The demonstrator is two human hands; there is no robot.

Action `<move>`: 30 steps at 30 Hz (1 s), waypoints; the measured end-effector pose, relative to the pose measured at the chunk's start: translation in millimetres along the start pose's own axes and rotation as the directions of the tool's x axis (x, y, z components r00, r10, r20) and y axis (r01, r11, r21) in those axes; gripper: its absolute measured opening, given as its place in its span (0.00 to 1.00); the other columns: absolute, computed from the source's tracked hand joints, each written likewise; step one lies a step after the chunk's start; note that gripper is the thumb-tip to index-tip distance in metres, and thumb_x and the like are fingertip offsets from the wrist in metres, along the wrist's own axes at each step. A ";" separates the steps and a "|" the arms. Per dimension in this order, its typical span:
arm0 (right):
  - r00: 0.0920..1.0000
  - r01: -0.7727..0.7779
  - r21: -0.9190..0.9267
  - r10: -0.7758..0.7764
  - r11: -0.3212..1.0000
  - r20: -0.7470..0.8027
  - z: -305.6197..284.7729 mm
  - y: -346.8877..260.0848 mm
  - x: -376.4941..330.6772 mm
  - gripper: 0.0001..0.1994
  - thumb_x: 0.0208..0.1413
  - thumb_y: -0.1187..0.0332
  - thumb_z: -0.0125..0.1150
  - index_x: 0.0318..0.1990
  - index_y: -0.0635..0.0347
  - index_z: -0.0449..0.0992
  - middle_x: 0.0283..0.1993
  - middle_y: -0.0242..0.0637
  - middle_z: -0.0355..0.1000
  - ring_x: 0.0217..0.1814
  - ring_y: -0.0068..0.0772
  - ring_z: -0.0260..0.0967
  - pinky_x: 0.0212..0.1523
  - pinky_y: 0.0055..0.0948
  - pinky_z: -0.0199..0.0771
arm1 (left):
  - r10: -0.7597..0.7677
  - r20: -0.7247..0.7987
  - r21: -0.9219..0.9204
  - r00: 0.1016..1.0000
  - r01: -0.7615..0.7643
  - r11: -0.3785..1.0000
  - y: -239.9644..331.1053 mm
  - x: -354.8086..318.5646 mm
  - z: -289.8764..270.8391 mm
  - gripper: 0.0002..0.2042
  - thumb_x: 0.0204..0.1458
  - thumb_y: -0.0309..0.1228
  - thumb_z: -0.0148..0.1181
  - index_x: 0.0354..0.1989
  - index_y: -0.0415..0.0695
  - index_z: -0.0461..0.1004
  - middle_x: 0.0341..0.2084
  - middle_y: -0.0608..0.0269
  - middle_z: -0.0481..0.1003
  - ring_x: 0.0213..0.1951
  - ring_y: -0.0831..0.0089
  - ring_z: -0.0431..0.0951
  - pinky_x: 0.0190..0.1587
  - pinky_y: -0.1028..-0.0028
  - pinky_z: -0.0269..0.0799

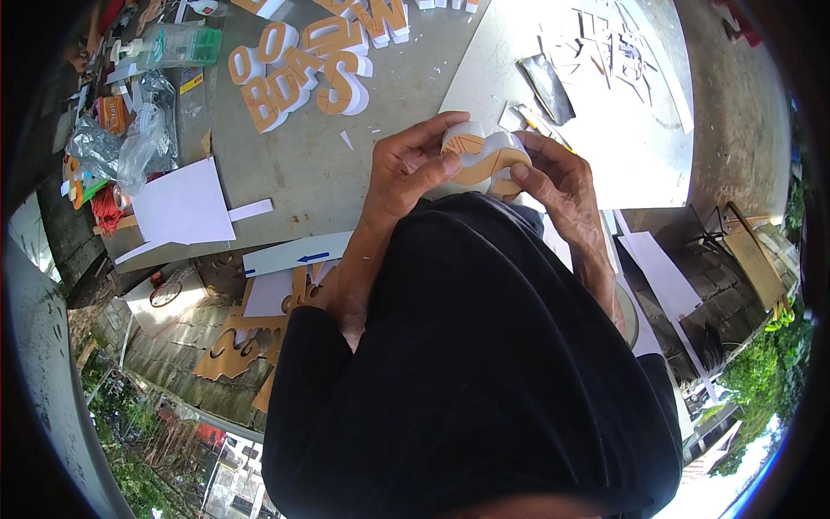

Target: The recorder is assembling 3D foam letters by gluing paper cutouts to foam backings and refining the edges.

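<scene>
Close to my body, over the table's near edge, I hold a curved cut-out letter (480, 175) with a brown face and white side walls. My left hand (406, 164) grips its left end, thumb on the brown face. Around the right end are the fingers and thumb of my right hand (560, 180). The fingertips behind the letter are partly hidden. Just beyond my right hand lie a dark, bent rectangular piece (548, 88) and small white scraps. Farther off to the left, several similar brown-and-white letters (344, 85) stand grouped on the table.
A large white sheet (484, 73) covers the table's right part, with thin dark-edged pieces (605, 48) on it. On the left are a clear green-tinted container (186, 45), crumpled plastic (143, 138), red cord (106, 210) and a white sheet (183, 203). Brown cut-out offcuts (233, 346) lie below the table.
</scene>
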State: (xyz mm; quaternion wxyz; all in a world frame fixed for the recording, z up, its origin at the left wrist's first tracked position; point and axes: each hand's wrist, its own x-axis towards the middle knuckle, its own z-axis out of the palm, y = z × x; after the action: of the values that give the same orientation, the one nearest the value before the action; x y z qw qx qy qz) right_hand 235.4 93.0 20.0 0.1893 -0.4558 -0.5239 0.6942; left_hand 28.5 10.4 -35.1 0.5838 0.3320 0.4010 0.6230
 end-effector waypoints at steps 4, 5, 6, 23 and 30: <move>0.997 0.058 0.041 -0.056 0.997 -0.058 0.7 6.5 5.6 0.27 0.55 0.58 0.66 0.50 0.79 0.74 0.38 0.52 0.78 0.37 0.41 0.79 0.35 0.34 0.83 | -0.084 0.002 0.041 0.996 0.084 0.996 -0.8 7.1 -3.6 0.22 0.59 0.28 0.57 0.59 0.28 0.67 0.50 0.44 0.76 0.51 0.59 0.78 0.57 0.62 0.75; 0.997 0.056 0.039 -0.054 0.998 -0.055 -1.6 9.4 7.8 0.27 0.55 0.58 0.66 0.50 0.79 0.74 0.38 0.52 0.78 0.37 0.41 0.79 0.35 0.34 0.83 | -0.083 -0.001 0.039 0.997 0.083 0.996 0.1 9.7 -3.8 0.22 0.59 0.28 0.57 0.59 0.28 0.67 0.50 0.44 0.76 0.51 0.59 0.78 0.57 0.62 0.75; 1.000 0.020 0.170 -0.018 0.985 -0.015 -6.8 12.6 10.0 0.26 0.55 0.58 0.65 0.49 0.80 0.74 0.37 0.53 0.77 0.36 0.42 0.79 0.34 0.34 0.83 | -0.145 0.010 -0.196 0.989 0.144 0.970 2.5 12.5 -3.4 0.21 0.60 0.28 0.56 0.59 0.28 0.67 0.50 0.44 0.76 0.51 0.58 0.79 0.54 0.59 0.77; 0.996 -0.086 0.404 0.073 0.910 0.049 -17.2 24.0 18.9 0.28 0.59 0.56 0.56 0.49 0.82 0.71 0.33 0.57 0.77 0.28 0.42 0.80 0.28 0.30 0.83 | -0.039 -0.013 0.040 0.999 0.040 0.998 4.2 12.7 6.1 0.29 0.47 0.18 0.68 0.61 0.33 0.68 0.54 0.45 0.74 0.52 0.61 0.79 0.51 0.67 0.80; 0.993 -0.116 0.442 0.101 0.890 0.057 -11.8 18.6 16.9 0.29 0.57 0.61 0.59 0.49 0.89 0.67 0.33 0.59 0.75 0.28 0.47 0.79 0.29 0.33 0.84 | 0.057 -0.083 0.231 0.995 -0.037 0.972 -10.8 8.9 -1.7 0.25 0.47 0.19 0.69 0.56 0.38 0.74 0.47 0.49 0.79 0.48 0.66 0.81 0.50 0.69 0.80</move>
State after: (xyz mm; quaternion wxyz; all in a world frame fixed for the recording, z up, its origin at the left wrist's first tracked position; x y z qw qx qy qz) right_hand 240.5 105.0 -4.5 0.2406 -0.4177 -0.3285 0.8123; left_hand 31.1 19.1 -45.9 0.5082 0.3782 0.4879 0.6005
